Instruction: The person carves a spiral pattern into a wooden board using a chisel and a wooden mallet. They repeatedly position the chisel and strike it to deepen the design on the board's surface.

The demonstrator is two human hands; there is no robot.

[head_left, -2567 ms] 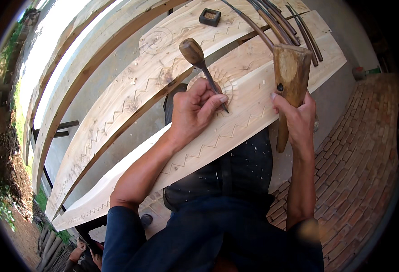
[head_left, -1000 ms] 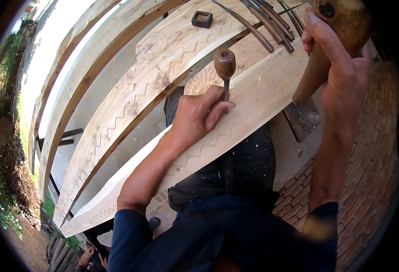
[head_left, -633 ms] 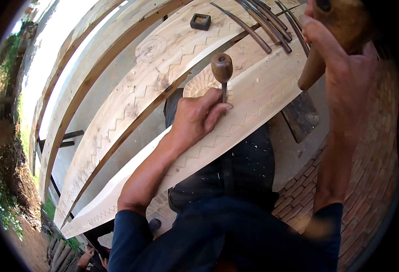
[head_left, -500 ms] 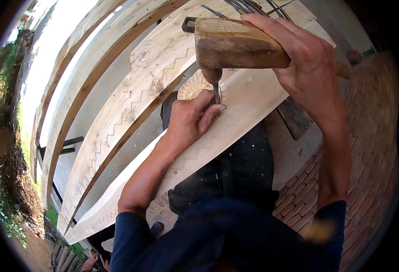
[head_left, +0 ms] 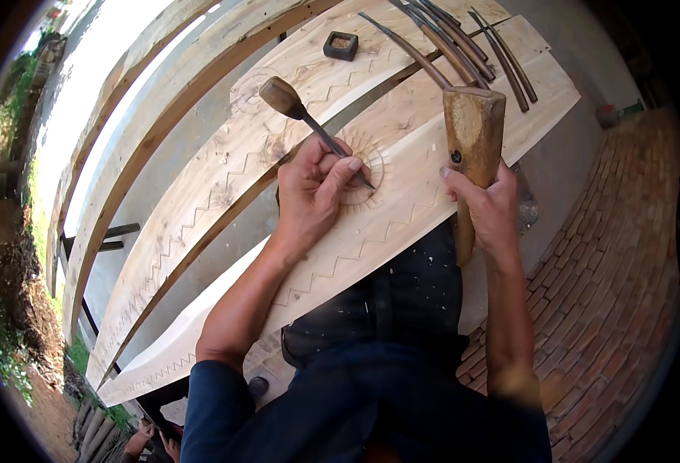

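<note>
My left hand [head_left: 307,189] is closed round the steel shank of a carving chisel [head_left: 281,97]. Its wooden handle leans to the far left, and its tip meets the edge of a round carved rosette [head_left: 368,150] on a pale curved plank [head_left: 340,251]. A pencilled zigzag runs along that plank's near edge. To the right, my right hand [head_left: 490,204] grips a wooden mallet [head_left: 475,127] by its handle. The mallet's worn head points away from me, apart from the chisel.
Several carving tools [head_left: 448,46] lie across the planks at the far right. A small dark square box [head_left: 341,45] sits on the second plank [head_left: 201,189]. More curved beams [head_left: 135,139] stand to the left. Another person's hands [head_left: 141,438] show at lower left. Brick paving [head_left: 587,285] lies right.
The mallet has come off the chisel's handle and moved right and nearer, turning from sideways to lengthwise. The chisel, upright before, now tilts with its handle to the far left.
</note>
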